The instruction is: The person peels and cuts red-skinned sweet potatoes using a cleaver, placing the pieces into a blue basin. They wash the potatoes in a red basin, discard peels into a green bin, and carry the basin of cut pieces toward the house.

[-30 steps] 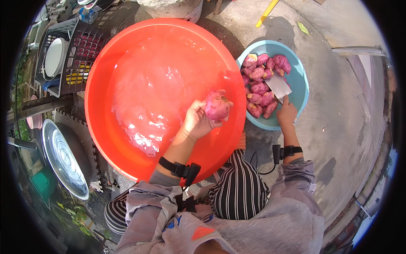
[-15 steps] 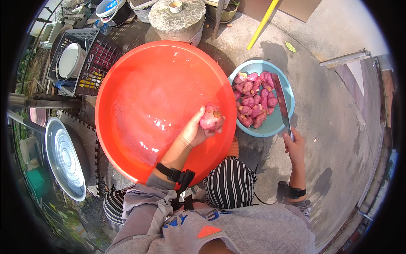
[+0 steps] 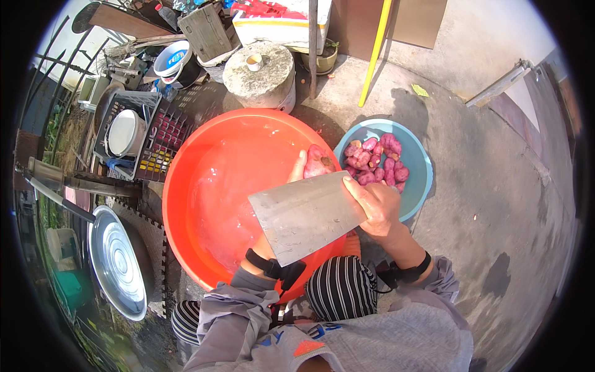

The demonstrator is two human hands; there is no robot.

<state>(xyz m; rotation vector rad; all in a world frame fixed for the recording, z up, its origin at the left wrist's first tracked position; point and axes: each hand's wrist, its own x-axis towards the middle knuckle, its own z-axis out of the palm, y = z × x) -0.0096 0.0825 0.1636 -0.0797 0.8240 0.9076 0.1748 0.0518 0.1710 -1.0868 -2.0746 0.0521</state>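
Note:
A large pink-skinned sweet potato (image 3: 318, 162) with a brownish patch is held over the orange-red basin (image 3: 180, 248) in my left hand (image 3: 299, 167). Only part of that hand shows, the rest being covered by the blade. My right hand (image 3: 379, 208) is closed round a cleaver (image 3: 307, 214), whose broad grey blade lies across my left forearm in this view, near the sweet potato. Whether the edge touches the sweet potato is hidden. Water fills the basin's bottom. Several more sweet potatoes (image 3: 375, 162) lie in the light-blue basin (image 3: 421, 180) on the right.
A metal basin (image 3: 118, 263) stands at the left. Beyond the big basin are a dark plastic crate (image 3: 162, 139) holding a white bucket (image 3: 126, 133), and a round concrete block (image 3: 257, 74) bearing a small cup (image 3: 254, 61). A yellow pole (image 3: 374, 56) leans at the back.
My right hand has swung the cleaver from beside the light-blue basin leftward to the held sweet potato, its blade now broadside. The view has tilted so things sit lower.

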